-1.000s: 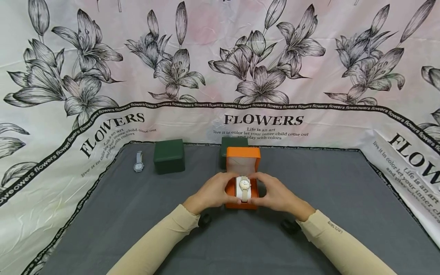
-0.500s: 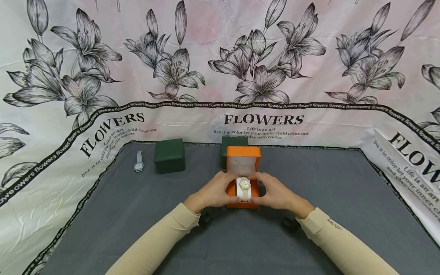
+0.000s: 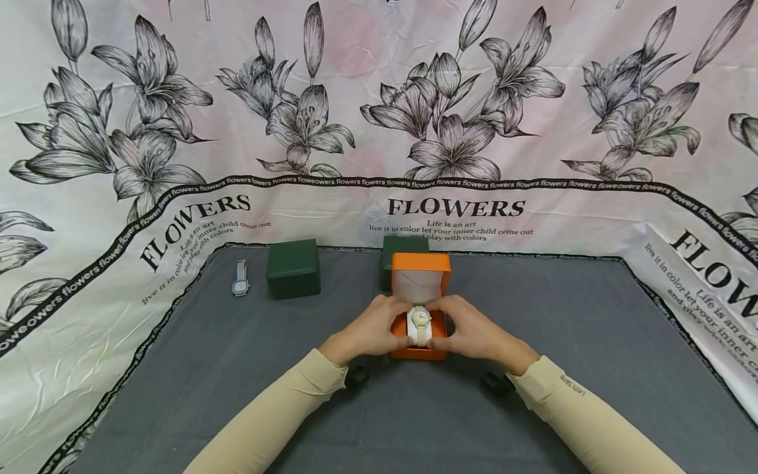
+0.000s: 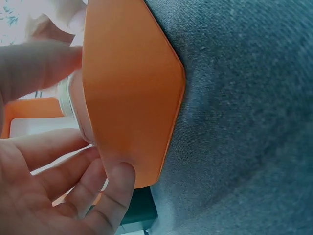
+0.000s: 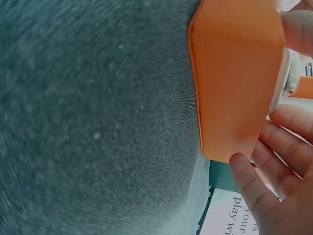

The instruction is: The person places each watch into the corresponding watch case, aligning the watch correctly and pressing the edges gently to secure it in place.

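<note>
In the head view an orange watch box [image 3: 418,355] stands with its lid [image 3: 422,262] up. A pale-strapped wristwatch [image 3: 420,317] is wrapped round a white watch cushion [image 3: 411,334] inside it. My left hand [image 3: 368,328] pinches the cushion's left side between thumb and fingers; my right hand [image 3: 478,331] does the same on the right. From the left wrist, the box's orange side [image 4: 127,93] shows, with a fingertip of the left hand [image 4: 34,181] against it. The right wrist view has the right hand [image 5: 288,196] likewise at the opposite side.
One dark green box [image 3: 293,270] sits at the back left, and another green box [image 3: 405,243] is just behind the orange lid. A silver watch [image 3: 239,283] lies at the far left of the grey cloth [image 3: 533,408]. Flower-printed fabric [image 3: 331,131] hangs behind.
Both hands keep their hold on the watch cushion and barely move. The head view shifts very slightly; the boxes and silver watch stay put.
</note>
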Motion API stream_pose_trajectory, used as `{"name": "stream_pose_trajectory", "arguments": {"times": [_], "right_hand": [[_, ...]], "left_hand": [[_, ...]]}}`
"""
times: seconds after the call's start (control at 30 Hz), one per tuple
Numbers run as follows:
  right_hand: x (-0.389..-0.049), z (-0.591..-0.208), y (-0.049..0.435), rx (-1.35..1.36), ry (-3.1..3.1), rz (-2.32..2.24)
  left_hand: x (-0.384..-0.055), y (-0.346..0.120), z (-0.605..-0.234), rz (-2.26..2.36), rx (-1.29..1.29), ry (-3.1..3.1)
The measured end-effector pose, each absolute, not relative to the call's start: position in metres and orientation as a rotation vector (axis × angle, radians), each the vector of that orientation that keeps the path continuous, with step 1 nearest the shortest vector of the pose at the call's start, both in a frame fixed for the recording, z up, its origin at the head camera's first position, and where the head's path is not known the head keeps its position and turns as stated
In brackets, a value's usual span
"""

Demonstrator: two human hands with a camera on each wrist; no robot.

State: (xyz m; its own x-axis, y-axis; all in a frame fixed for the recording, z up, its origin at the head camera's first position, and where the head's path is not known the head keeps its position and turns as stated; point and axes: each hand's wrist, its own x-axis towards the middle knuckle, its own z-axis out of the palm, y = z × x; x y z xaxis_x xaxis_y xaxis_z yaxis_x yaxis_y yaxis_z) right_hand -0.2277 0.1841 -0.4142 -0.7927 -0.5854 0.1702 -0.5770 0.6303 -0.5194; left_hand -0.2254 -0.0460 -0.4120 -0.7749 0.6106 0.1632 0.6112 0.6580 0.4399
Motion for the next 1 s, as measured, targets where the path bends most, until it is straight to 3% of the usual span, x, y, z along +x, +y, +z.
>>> {"name": "stream_pose_trajectory", "arguments": {"times": [0.4, 0.6, 0.77, 1.0], "right_hand": [[-0.227, -0.412, 0.185, -1.055, 2.804, -0.898], [-0.229, -0.404, 0.195, -1.031, 2.872, -1.142], [-0.241, -0.389, 0.201, -0.896, 3.034, -1.386], [-0.256, -0.379, 0.198, -0.722, 2.941, -1.351]], "left_hand": [[-0.222, -0.046, -0.411, -0.818, -0.959, -2.889], [-0.210, -0.052, -0.411, -1.011, -0.778, -2.933], [-0.201, -0.056, -0.409, -1.207, -0.598, -2.981], [-0.197, -0.053, -0.413, -1.302, -0.435, -3.021]]}}
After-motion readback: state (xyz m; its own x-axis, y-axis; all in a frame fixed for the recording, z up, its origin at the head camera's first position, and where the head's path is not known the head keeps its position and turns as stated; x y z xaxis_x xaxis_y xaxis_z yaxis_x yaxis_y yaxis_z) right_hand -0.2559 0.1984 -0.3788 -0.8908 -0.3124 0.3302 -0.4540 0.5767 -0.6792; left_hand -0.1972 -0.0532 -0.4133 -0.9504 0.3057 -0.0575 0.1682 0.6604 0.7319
